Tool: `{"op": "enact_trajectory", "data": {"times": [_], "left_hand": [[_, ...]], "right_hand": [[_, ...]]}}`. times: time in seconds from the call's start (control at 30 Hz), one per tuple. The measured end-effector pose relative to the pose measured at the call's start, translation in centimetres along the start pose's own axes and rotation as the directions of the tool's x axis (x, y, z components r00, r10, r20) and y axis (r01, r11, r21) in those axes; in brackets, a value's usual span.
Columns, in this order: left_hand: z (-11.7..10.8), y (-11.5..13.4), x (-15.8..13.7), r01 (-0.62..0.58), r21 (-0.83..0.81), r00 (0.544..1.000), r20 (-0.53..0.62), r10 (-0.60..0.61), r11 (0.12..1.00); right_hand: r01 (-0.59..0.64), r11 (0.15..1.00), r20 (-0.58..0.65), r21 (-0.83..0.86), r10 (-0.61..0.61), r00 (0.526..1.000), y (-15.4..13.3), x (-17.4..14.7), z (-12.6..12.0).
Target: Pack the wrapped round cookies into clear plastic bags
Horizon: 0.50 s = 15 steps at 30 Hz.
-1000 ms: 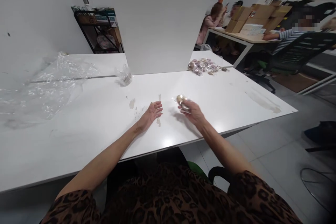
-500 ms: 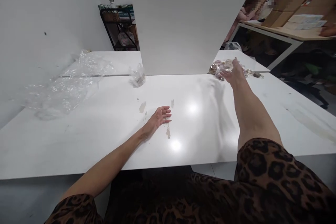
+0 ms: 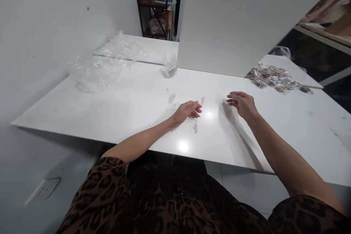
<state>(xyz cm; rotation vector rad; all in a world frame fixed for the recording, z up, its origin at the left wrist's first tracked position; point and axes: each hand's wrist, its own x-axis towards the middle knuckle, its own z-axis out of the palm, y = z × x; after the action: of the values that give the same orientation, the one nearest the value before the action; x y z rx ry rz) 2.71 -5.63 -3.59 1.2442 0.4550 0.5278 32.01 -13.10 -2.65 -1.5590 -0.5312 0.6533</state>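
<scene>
My left hand [image 3: 189,112] is low over the white table near its middle, fingers loosely bent and slightly apart. It is beside some pale stains [image 3: 195,127] on the tabletop, and I make out nothing held in it. My right hand [image 3: 243,104] hovers over the table to the right, its fingers curved and a little apart, pointing left. A faint, blurry pale patch shows by its fingertips; I cannot tell what that is. Beyond this hand, at the back right, lies a pile of small items in clear plastic wrappers [image 3: 274,76], apart from the hand.
A white upright panel [image 3: 233,22] rises from the back of the table [image 3: 131,102]. Crumpled clear plastic [image 3: 101,69] lies at the left by the wall, and a small clear bag [image 3: 170,67] near the panel's base. A dark shelf [image 3: 153,5] stands behind.
My right hand has left the wrapped pile and come back towards the middle. My left hand has turned, its fingers bending more. The view has swung left and tilted.
</scene>
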Motion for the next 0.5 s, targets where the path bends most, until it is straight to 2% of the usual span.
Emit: {"op": "enact_trajectory", "data": {"times": [0.07, 0.17, 0.3, 0.43, 0.5], "left_hand": [[-0.2, 0.0, 0.2, -0.05, 0.015, 0.998, -0.038, 0.05, 0.999], [-0.5, 0.0, 0.5, -0.116, 0.014, 0.987, -0.114, 0.117, 0.993], [-0.7, -0.1, 1.0, -0.194, -0.005, 0.958, -0.218, 0.188, 0.981], [-0.8, 0.1, 1.0, -0.304, -0.007, 0.893, -0.352, 0.282, 0.953], [-1.0, 0.3, 1.0, -0.346, -0.006, 0.853, -0.419, 0.312, 0.938]], "right_hand": [[0.064, 0.997, 0.106, -0.047, -0.059, 0.993, -0.9, -0.2, 3.0], [0.18, 0.974, 0.252, -0.136, -0.142, 0.957, -1.8, -0.2, 9.1], [0.371, 0.868, 0.388, -0.328, -0.234, 0.891, -2.3, 0.5, 18.1], [0.533, 0.681, 0.407, -0.502, -0.357, 0.841, -2.1, 2.2, 26.2], [0.523, 0.655, 0.364, -0.546, -0.377, 0.852, -1.8, 3.1, 29.0]]}}
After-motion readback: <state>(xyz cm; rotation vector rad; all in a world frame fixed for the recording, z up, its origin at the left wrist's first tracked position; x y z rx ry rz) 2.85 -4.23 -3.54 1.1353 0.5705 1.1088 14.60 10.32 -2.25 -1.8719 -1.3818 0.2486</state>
